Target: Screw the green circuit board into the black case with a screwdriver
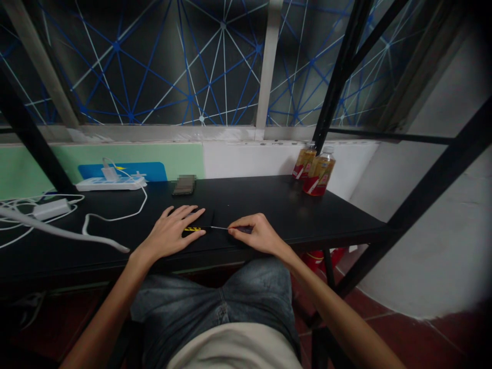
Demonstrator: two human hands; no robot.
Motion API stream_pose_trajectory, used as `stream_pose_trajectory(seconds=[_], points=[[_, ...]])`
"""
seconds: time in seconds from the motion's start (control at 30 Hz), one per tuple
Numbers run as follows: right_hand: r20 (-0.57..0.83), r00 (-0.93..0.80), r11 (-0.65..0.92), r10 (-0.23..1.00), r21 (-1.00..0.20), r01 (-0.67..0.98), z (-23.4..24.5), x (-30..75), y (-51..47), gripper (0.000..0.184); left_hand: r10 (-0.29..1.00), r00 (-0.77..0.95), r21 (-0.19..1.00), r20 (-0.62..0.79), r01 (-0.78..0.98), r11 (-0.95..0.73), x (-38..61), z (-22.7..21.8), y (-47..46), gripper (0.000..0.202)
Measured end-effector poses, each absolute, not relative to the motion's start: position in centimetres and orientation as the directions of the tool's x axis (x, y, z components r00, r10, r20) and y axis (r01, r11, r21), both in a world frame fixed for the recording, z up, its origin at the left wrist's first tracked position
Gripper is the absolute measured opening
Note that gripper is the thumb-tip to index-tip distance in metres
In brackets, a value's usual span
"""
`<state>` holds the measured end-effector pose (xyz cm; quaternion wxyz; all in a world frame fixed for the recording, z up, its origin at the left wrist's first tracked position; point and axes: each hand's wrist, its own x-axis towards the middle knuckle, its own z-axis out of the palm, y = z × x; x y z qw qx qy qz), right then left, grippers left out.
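My left hand lies palm down on the black table, fingers stretched out and apart. Between its thumb and index finger shows a dark piece with yellow-and-black striped marking, partly hidden under the hand. My right hand is closed in a pinch around a small screwdriver-like tool. Its thin metallic shaft points left and meets the dark end of the striped piece; its dark handle is mostly covered by my fingers. Whether the tip touches the piece is too small to tell.
A dark phone-like object lies behind my left hand. Two drink bottles stand at the back right. On the left are a white power strip, a white adapter and loose cables. Black table legs frame both sides.
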<state>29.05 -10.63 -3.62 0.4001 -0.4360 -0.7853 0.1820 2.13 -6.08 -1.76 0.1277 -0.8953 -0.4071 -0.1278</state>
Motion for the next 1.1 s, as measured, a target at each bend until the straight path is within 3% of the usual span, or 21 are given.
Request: stream_pose_trajectory(seconds=[0.23, 0.6, 0.97, 1.1], points=[[0.403, -0.318, 0.511, 0.858, -0.722, 0.466, -3.4, 29.3, -9.9, 0.021, 0.703, 0.634, -0.121, 0.322, 0.764, -0.633, 2.2, -1.6, -6.2, 0.064], [0.198, -0.387, 0.37, 0.901, -0.816, 0.444, -2.0, 29.8, -9.0, 0.04, 0.709, 0.632, -0.118, 0.312, 0.766, -0.631, 2.3, -1.4, -6.5, 0.062], [-0.12, -0.453, 0.049, 0.883, -0.937, 0.345, -0.4, 29.9, -8.6, 0.041, 0.701, 0.635, -0.122, 0.324, 0.763, -0.635, 2.3, -1.6, -6.3, 0.062], [-0.102, -0.435, 0.065, 0.895, -0.933, 0.353, -0.6, 29.8, -8.7, 0.041, 0.701, 0.635, -0.111, 0.325, 0.762, -0.638, 2.3, -1.6, -6.3, 0.062]])
